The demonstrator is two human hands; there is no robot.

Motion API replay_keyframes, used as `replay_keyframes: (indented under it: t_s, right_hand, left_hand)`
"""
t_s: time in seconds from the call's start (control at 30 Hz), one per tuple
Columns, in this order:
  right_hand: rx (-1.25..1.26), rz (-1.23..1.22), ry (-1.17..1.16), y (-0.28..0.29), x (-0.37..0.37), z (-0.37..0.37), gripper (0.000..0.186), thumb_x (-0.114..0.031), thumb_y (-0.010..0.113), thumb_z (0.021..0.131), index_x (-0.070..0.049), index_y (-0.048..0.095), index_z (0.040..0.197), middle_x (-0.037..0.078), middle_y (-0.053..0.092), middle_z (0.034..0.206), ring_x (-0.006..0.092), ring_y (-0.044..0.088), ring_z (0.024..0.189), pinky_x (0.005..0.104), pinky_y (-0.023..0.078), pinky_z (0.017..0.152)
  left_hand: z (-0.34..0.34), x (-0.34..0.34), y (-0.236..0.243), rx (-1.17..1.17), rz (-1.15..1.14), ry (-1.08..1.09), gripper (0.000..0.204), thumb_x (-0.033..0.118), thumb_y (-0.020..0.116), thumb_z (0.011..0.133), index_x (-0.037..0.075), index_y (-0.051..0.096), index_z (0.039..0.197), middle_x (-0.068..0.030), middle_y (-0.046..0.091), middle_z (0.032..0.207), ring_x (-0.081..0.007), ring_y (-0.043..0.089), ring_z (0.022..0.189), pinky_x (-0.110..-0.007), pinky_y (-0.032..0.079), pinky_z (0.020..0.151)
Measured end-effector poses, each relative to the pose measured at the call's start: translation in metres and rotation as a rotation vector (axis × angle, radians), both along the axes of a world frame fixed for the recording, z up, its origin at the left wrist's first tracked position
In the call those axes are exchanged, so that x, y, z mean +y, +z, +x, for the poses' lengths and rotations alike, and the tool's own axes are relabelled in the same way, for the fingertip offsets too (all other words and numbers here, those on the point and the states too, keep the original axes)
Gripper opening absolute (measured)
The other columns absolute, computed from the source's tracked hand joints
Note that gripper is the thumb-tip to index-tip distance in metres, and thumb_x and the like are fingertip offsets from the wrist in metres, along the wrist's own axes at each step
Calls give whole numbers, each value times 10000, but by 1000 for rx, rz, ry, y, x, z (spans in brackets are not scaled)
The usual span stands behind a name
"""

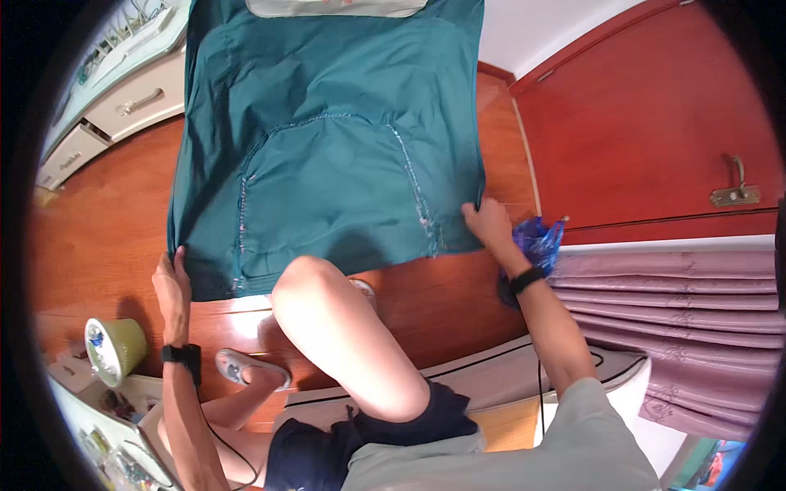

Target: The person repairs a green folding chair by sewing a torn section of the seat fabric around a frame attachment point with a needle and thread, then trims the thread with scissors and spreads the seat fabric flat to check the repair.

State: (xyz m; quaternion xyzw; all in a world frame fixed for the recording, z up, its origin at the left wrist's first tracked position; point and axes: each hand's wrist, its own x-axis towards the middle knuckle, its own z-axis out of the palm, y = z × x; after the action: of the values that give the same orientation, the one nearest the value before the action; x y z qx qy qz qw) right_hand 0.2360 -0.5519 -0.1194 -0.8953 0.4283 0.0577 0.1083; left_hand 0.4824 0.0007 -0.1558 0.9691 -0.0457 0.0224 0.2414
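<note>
A large teal cloth [327, 184] is spread out in front of me, hanging between my hands. An arched seam [327, 116] with ragged pale threads along it runs across its nearer half. At the far end the cloth carries a cream patch [336, 6], cut off by the picture's edge. My left hand [171, 282] is closed on the near left corner, thumb on top. Along the right edge, near the other corner, my right hand [489, 223] grips the cloth in closed fingers. Both wrists wear black bands. The cloth's near edge lies just beyond my raised knee.
A red door [647, 114] stands at the right, with a blue plastic bag [539, 239] and a mauve curtain [671, 319] nearer me. Pale drawers [135, 102] line the far left. A green waste bin [123, 348] sits near my left arm. Beneath is a reddish wood floor [106, 229].
</note>
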Motion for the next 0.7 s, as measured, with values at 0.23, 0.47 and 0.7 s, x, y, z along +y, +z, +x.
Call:
replay_keyframes:
  t_s: [0.23, 0.47, 0.7]
  right_hand:
    - [-359, 72, -59, -15, 53, -40, 534, -482, 600, 966, 36, 711, 903, 292, 701, 850, 496, 679, 826, 550, 534, 731]
    - [-332, 259, -58, -30, 49, -37, 535, -483, 617, 993, 44, 713, 999, 285, 700, 873, 459, 689, 863, 473, 526, 752]
    - [-324, 343, -64, -29, 43, -37, 573, -521, 612, 984, 42, 716, 993, 298, 689, 870, 471, 682, 869, 479, 524, 744]
  left_hand:
    - [12, 5, -5, 30, 243, 52, 600, 536, 513, 1032, -35, 647, 907, -332, 660, 833, -539, 631, 820, -583, 488, 687]
    - [4, 8, -2, -1, 244, 40, 526, 469, 521, 1047, -35, 661, 992, -360, 651, 864, -528, 641, 828, -562, 502, 682]
    - [13, 9, -9, -17, 255, 48, 498, 451, 520, 1051, -27, 651, 1005, -342, 658, 836, -526, 642, 793, -577, 490, 653]
